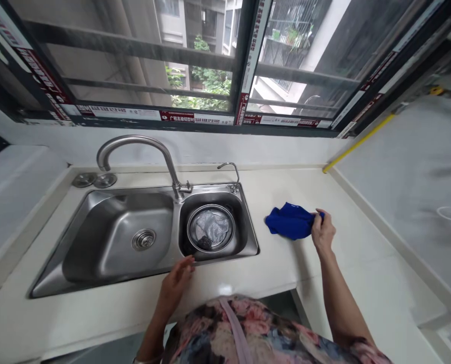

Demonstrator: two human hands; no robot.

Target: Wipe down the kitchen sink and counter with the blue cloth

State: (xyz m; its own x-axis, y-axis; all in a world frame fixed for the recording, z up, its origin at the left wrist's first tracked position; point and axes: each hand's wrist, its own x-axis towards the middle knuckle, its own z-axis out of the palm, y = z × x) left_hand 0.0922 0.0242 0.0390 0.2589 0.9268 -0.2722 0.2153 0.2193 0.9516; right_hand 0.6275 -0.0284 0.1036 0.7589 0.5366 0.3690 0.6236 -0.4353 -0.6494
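Observation:
A blue cloth (291, 221) is pinched at its right end by my right hand (322, 231), over the countertop to the right of the sink. My left hand (177, 279) is over the front rim of the sink, its fingers loosely curved and partly apart, with nothing seen in it. Just beyond it, in the smaller right basin, stands a round metal colander (231, 236). Inside the colander lie a crumpled greyish cloth or mesh (213, 225) and a dark scrubber-like clump (204, 242).
The large left basin (119, 227) has a drain in its floor. A tall curved faucet (168, 162) and a small thin spout (233, 167) rise behind the basins. Two metal discs (104, 180) lie at the back left. A yellow pipe (357, 144) runs along the right wall.

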